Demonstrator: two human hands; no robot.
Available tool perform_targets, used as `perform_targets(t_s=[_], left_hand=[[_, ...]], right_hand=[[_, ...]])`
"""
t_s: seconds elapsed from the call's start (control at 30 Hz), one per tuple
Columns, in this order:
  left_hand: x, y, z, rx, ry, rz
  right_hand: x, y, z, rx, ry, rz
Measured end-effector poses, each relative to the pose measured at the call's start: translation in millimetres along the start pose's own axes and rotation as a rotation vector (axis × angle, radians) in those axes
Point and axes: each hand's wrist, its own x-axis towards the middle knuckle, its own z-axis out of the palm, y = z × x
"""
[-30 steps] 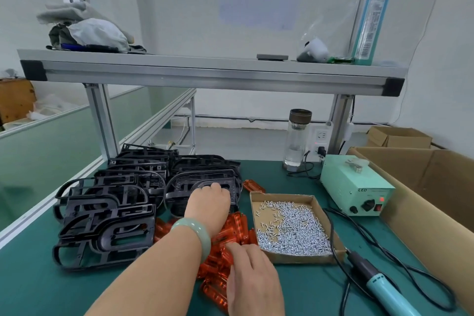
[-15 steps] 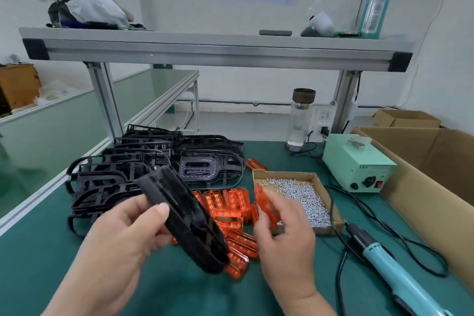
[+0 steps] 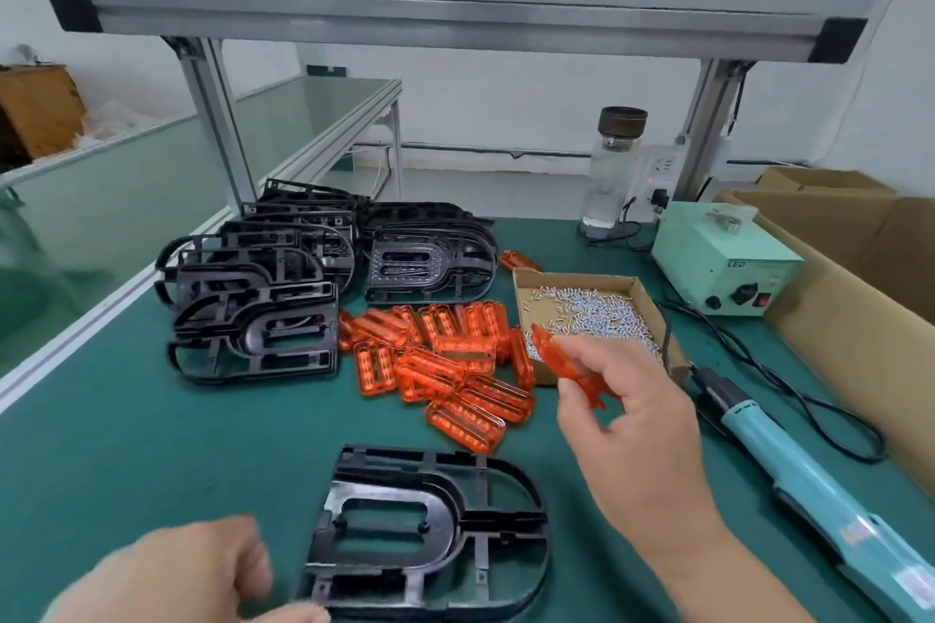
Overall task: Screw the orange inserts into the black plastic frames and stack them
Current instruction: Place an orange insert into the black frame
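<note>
Frame in work: one black plastic frame (image 3: 430, 531) lies flat on the green mat (image 3: 126, 445), nearest the person. It is D-shaped with thin ribs and an empty oblong opening in its raised centre.
Held insert: a translucent orange insert (image 3: 551, 352), long and narrow, is tilted in the air above the mat, in front of the screw tray.
Right hand: the right hand (image 3: 642, 420) pinches the insert between thumb and fingertips.
Left hand: the left hand (image 3: 172, 572) is at the frame's near-left corner with its fingers curled. It is too blurred to tell whether it grips the frame.
Loose inserts: a pile of orange inserts (image 3: 445, 359) lies between the flat frame and the frame stacks.
Frame stacks: heaps of black frames (image 3: 263, 299) sit at the back left, overlapping.
Screws: small silver screws fill a cardboard tray (image 3: 521, 283).
Driver: a teal electric screwdriver (image 3: 789, 460) lies at the right.
Hard to see: the screwdriver's rear end and the frame's near edge are cut off by the picture's bottom edge.
</note>
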Motion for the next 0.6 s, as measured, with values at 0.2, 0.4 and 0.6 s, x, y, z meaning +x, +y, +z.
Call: perform_targets(t_s=[0.2,0.4,0.6], left_hand=[[16,40,16,0.166,0.006,0.474],[51,65,37,-0.096,0.029,0.416],[63,75,37,-0.136,0.079,0.358]], right_hand=[[-7,2,-2,0.018,-0.029,0.023],[-10,1,3,0.021,-0.069,0.010],[-20,7,7,-0.064,-0.119,-0.101]])
